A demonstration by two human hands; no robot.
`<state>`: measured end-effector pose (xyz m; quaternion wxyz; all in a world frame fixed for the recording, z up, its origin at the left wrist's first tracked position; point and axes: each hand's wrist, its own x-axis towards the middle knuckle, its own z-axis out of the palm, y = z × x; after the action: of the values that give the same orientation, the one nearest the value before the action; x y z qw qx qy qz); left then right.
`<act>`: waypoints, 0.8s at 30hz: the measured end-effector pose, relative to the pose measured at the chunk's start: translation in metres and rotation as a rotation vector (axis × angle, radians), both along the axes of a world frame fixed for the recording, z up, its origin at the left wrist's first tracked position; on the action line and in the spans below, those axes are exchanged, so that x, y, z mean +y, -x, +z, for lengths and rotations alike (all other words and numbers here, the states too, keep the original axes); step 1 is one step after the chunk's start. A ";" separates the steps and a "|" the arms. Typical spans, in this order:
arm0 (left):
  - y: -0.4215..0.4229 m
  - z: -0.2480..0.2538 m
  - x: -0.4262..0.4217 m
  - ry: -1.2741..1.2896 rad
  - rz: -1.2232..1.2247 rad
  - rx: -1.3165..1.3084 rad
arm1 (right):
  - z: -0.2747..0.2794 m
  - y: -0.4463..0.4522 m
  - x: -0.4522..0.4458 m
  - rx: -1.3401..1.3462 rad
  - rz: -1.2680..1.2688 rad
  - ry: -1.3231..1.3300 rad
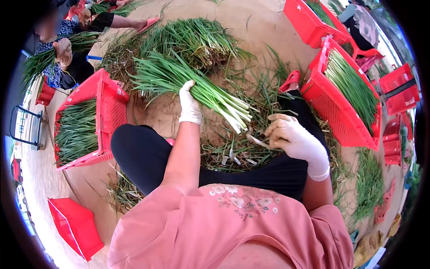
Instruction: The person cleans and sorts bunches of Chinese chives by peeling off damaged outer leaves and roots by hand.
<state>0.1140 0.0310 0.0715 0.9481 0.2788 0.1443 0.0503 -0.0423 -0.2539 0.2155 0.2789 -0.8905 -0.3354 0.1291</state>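
Observation:
My left hand, in a white glove, is closed around a bunch of garlic chives. The pale stem ends point right and down toward my other hand, and the green leaves spread to the upper left. My right hand, also gloved, has its fingers curled in, apart from the bunch. A pale, limp strip of leaf trails from its fingertips. Beyond the bunch lies a large heap of chives, roots toward me. Withered trimmings cover the floor between my legs.
A red crate of chives stands at my left, another red crate at my right. A red container sits lower left. Loose greens lie on the right. Other people sit at upper left; one person holds greens.

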 end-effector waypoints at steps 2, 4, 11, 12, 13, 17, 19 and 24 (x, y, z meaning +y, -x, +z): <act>-0.005 0.004 0.002 0.014 -0.027 0.003 | 0.020 0.000 -0.015 0.089 0.035 -0.106; -0.001 0.005 0.004 -0.010 -0.057 0.056 | 0.027 0.001 0.016 -0.319 -0.247 0.113; 0.012 0.011 -0.008 -0.032 -0.081 -0.007 | -0.058 -0.051 0.114 -0.718 -0.298 0.055; 0.012 0.011 -0.009 -0.048 -0.069 -0.008 | -0.066 -0.056 0.116 -0.744 -0.319 0.108; 0.013 0.012 -0.009 -0.071 -0.062 -0.010 | -0.072 -0.059 0.118 -0.750 -0.316 0.104; 0.015 0.008 -0.010 -0.007 -0.122 -0.011 | -0.083 -0.069 0.118 -0.751 -0.340 0.037; 0.017 0.002 -0.010 -0.026 -0.119 0.011 | -0.089 -0.072 0.117 -0.743 -0.332 0.095; 0.015 -0.004 -0.003 -0.020 -0.124 0.058 | -0.074 -0.061 0.078 -0.632 -0.498 -0.118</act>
<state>0.0991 0.0281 0.0671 0.9420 0.2980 0.1538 -0.0150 0.0188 -0.1757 0.1417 0.2351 -0.9229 -0.1853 -0.2421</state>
